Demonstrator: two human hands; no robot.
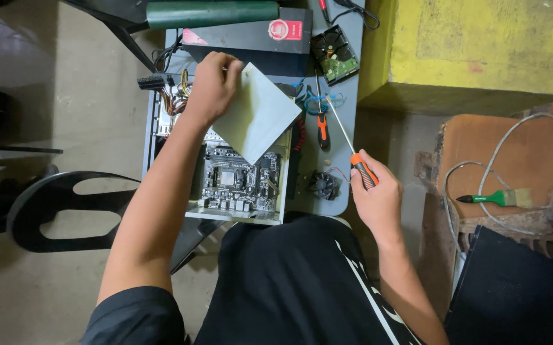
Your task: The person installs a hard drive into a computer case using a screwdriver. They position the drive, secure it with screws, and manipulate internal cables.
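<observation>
A pale panel (258,114) is gripped by the left hand (211,86) above the open computer case (238,176). A screwdriver (347,144) is clasped in the right hand (375,191), shaft angled up-left.

Dim, warm overhead light; soft shadows at left; sharp, slight edge distortion.

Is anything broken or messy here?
Nothing looks broken. The computer case lies open, its grey panel tilted up by the left hand. A loose fan and bare hard drive sit beside it. The right hand holds a screwdriver.
</observation>
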